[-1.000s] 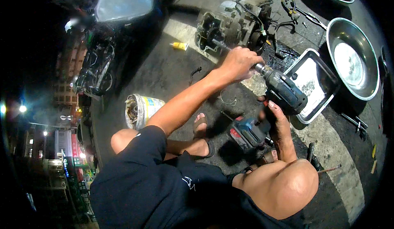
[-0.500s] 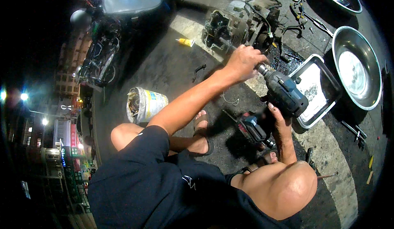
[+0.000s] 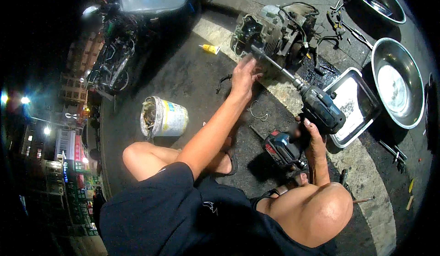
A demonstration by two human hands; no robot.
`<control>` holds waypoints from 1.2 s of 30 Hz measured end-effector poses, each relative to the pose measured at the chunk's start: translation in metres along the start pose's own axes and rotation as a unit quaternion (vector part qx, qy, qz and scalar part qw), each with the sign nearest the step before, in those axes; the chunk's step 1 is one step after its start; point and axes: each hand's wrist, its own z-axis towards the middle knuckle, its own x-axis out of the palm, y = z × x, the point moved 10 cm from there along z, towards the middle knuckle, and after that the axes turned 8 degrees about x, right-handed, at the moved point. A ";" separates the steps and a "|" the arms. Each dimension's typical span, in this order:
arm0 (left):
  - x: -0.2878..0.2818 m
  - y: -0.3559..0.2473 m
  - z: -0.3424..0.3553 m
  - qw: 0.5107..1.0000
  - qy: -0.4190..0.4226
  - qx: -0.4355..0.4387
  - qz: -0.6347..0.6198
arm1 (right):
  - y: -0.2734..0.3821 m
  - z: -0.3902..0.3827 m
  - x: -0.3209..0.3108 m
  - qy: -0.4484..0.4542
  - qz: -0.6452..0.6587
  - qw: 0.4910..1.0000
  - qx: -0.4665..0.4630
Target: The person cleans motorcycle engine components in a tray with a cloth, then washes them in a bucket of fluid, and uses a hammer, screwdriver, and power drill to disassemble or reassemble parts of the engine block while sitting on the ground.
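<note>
My right hand (image 3: pixel 314 139) is wrapped round the handle of a dark impact wrench (image 3: pixel 321 107), whose red and black battery points toward my feet. A long extension bar (image 3: pixel 277 65) with a socket at its tip runs from the wrench to the engine (image 3: pixel 270 33). The engine is greasy, finned and open on its left side, and lies on the ground. My left hand (image 3: pixel 245 75) is off the bar, just below the engine's open end. Its fingers reach toward the casing, with the thumb apart; whether the fingertips touch the casing is hard to tell.
A white-lined tray (image 3: pixel 337 139) lies right of the wrench, with two metal basins (image 3: pixel 412 114) beyond. Hand tools (image 3: pixel 394 150) are scattered at right. A white bucket (image 3: pixel 172 118) and a yellow tube (image 3: pixel 211 49) are at left. A motorcycle (image 3: pixel 110 68) stands farther off.
My left hand has let go of the extension bar and moved left and slightly down, below the engine's open end. My right hand still holds the impact wrench in about the same place.
</note>
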 end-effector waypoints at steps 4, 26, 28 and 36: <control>0.012 0.005 0.004 0.994 -0.014 -0.039 -0.099 | -0.004 0.004 0.001 0.038 0.025 0.999 0.004; 0.037 -0.009 0.001 0.983 0.030 0.024 -0.179 | -0.015 0.017 -0.025 0.175 0.152 0.973 0.004; 0.057 -0.009 -0.008 0.986 0.051 0.012 -0.157 | -0.018 0.014 -0.052 0.182 0.169 0.969 -0.004; 0.123 0.123 -0.065 0.954 0.211 -0.194 -0.088 | -0.019 -0.101 -0.198 -0.060 0.103 0.991 -0.053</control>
